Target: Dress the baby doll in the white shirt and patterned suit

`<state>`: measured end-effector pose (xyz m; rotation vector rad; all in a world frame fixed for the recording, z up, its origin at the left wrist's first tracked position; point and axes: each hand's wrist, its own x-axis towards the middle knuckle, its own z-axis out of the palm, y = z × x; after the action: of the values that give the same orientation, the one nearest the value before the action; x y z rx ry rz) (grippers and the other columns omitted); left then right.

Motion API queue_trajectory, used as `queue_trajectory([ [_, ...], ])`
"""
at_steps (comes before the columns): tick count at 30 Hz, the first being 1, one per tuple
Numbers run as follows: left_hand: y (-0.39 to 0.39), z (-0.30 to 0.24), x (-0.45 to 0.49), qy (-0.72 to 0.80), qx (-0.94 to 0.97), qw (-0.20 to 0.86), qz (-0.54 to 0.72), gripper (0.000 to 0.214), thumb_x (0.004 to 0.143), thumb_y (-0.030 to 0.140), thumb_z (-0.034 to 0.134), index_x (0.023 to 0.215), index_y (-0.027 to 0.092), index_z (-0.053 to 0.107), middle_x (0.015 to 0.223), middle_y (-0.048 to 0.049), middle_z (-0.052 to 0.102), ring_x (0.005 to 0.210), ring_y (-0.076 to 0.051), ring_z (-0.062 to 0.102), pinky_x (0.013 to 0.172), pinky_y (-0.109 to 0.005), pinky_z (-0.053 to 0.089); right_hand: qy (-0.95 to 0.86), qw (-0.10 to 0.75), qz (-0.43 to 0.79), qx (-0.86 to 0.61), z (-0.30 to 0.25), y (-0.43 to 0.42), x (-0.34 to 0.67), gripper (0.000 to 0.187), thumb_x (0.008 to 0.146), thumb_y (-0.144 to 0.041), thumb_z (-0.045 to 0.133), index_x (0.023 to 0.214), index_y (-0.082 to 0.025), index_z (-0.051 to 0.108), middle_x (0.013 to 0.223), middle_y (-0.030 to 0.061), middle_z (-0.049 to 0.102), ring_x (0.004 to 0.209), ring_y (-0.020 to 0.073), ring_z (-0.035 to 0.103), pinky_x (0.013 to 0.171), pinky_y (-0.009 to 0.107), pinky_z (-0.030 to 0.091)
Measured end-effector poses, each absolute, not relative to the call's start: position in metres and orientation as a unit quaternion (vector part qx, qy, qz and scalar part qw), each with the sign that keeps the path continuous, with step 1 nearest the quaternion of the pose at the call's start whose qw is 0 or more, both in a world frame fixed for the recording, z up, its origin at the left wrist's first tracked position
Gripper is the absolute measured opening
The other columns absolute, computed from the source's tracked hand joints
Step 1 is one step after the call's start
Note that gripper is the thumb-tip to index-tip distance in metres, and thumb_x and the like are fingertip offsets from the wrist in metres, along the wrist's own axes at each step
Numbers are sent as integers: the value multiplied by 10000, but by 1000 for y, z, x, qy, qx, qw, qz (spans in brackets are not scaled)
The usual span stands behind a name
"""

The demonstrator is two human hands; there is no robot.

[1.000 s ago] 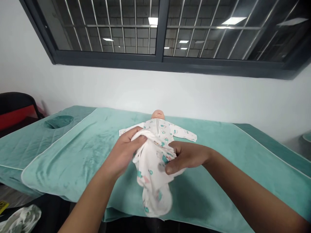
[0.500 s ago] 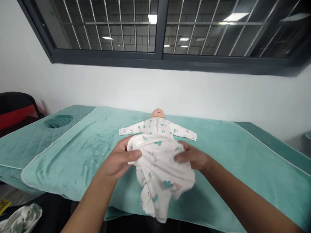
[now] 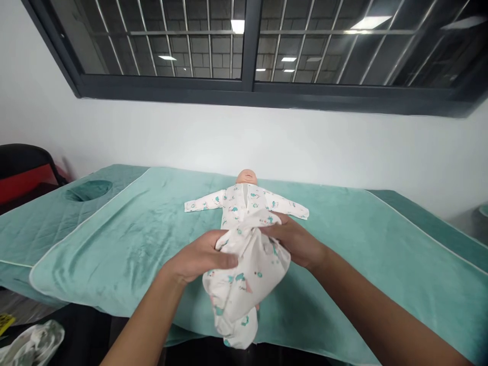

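A baby doll (image 3: pixel 247 177) lies on its back on the green bed cover, its sleeved arms spread to both sides. It wears a white printed top (image 3: pixel 235 204) with green and pink figures. Over the doll's lower body I hold white printed baby pants (image 3: pixel 255 279), bunched and hanging down toward the bed's near edge. My left hand (image 3: pixel 208 256) is closed on the left side of the cloth, thumb on top. My right hand (image 3: pixel 292 236) grips the upper right edge, its fingertips partly hidden in the folds. The doll's legs are mostly covered by the fabric.
The green bed cover (image 3: pixel 114 244) spreads over a bed with a face hole (image 3: pixel 89 190) at the left. A barred window (image 3: pixel 251 51) is above the white wall. A red and black chair (image 3: pixel 26 173) stands far left, and a bowl with cloth (image 3: pixel 36 343) sits at bottom left.
The pants have been gathered and twisted into a tighter bunch. My right hand has shifted left and slightly up, and my left hand a little right and down. The doll stays in place.
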<state>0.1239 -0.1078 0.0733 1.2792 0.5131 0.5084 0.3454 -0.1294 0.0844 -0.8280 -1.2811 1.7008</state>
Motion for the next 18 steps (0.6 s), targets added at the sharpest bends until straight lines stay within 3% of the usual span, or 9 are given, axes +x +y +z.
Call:
queue_trajectory([
  [3,-106,68,126,232,576,747,237,482,709,286,808,1147,127,683,1000,-115,738,892,-252,690,782,-323,537,-467,470,669,-337,78,-124,345,380,813,-332,728,1152,-169,674,965,79,727,854,205,677,778,317,523],
  [6,-104,63,136,267,475,744,387,491,768,325,755,1210,149,635,1061,-114,725,925,-247,689,810,-326,538,-458,466,680,-333,74,-124,345,427,849,-455,668,1148,-150,672,925,84,725,803,195,673,714,295,524],
  [9,-102,58,148,288,389,731,480,517,766,346,748,1222,143,613,1061,-118,725,914,-258,695,796,-335,545,-535,328,709,-323,75,-130,345,490,800,-534,693,1054,-115,707,869,88,718,742,184,667,651,275,514],
  [12,-102,55,151,302,366,731,490,531,744,342,764,1209,132,617,1024,-119,734,877,-263,703,755,-330,549,-584,211,708,-337,78,-134,345,405,724,-416,799,995,-124,726,914,89,725,809,203,681,711,295,526],
  [15,-105,54,144,290,408,751,430,506,755,384,755,1165,107,652,985,-138,739,842,-268,709,695,-312,545,-540,332,696,-338,77,-132,343,372,789,-425,744,1049,-162,707,996,84,726,901,216,684,806,336,533],
  [18,-107,55,134,232,492,780,311,547,674,298,829,1158,100,671,1016,-152,735,898,-295,702,735,-326,547,-466,462,686,-316,75,-125,338,410,815,-454,714,1115,-176,676,1015,86,725,927,223,683,846,358,532],
])
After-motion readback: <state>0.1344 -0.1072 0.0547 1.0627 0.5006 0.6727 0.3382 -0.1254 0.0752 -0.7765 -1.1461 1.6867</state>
